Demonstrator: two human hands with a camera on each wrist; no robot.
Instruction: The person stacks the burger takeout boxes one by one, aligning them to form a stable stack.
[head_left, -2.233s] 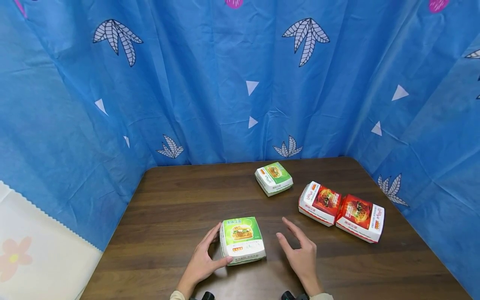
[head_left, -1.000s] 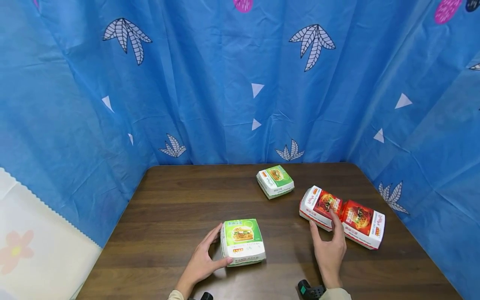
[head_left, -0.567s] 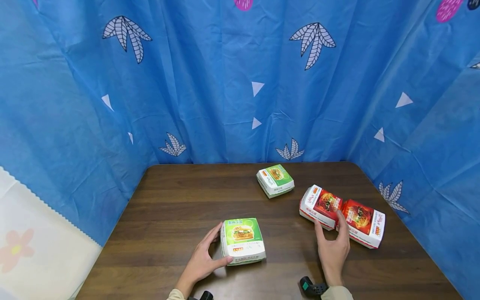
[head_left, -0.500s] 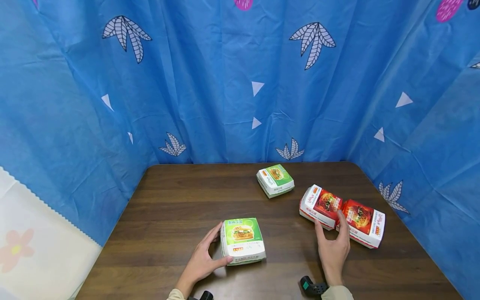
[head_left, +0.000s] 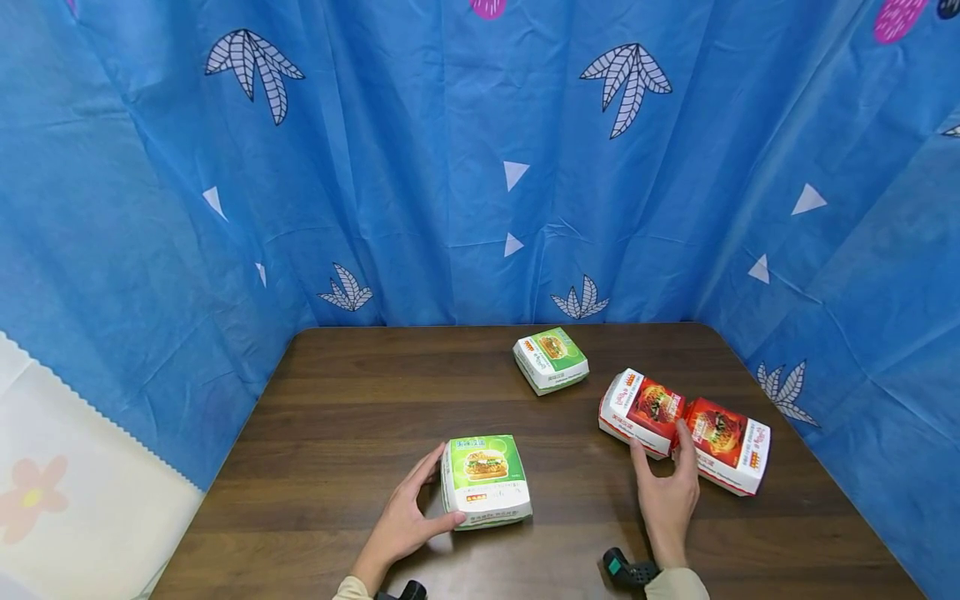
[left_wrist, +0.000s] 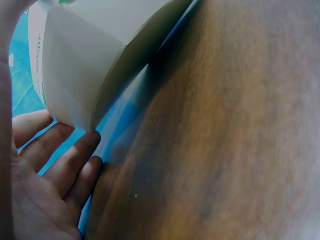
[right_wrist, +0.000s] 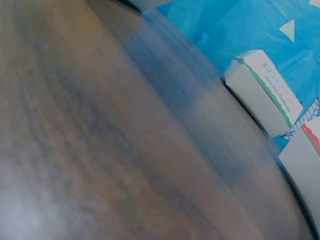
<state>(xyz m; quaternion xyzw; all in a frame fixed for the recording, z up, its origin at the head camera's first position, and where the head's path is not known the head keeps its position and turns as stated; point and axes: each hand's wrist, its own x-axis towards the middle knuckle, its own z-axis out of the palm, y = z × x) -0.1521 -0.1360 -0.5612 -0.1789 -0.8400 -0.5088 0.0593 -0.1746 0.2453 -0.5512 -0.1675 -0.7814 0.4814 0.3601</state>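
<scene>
In the head view, a green-and-white burger box [head_left: 486, 482] sits on the table, and my left hand [head_left: 405, 523] holds it by its left side, thumb at the front corner. The left wrist view shows the left fingers [left_wrist: 65, 167] touching the box's lower edge. My right hand [head_left: 666, 492] grips the front right corner of a red-and-white burger box [head_left: 643, 412], thumb on its front face and index finger at its right end. A second red burger box [head_left: 723, 446] lies right beside it, its left end partly behind the fingers. The right wrist view does not show the hand.
Farther back on the brown wooden table [head_left: 360, 400] stands another green burger box [head_left: 551, 360], seen also in the right wrist view. Blue curtains [head_left: 420, 167] enclose the back and sides. A pale flowered cloth [head_left: 75, 483] hangs at the left.
My right hand has moved right from beside the near green box to the left red box, then stayed there. The left hand keeps its place on the green box. The boxes have not moved.
</scene>
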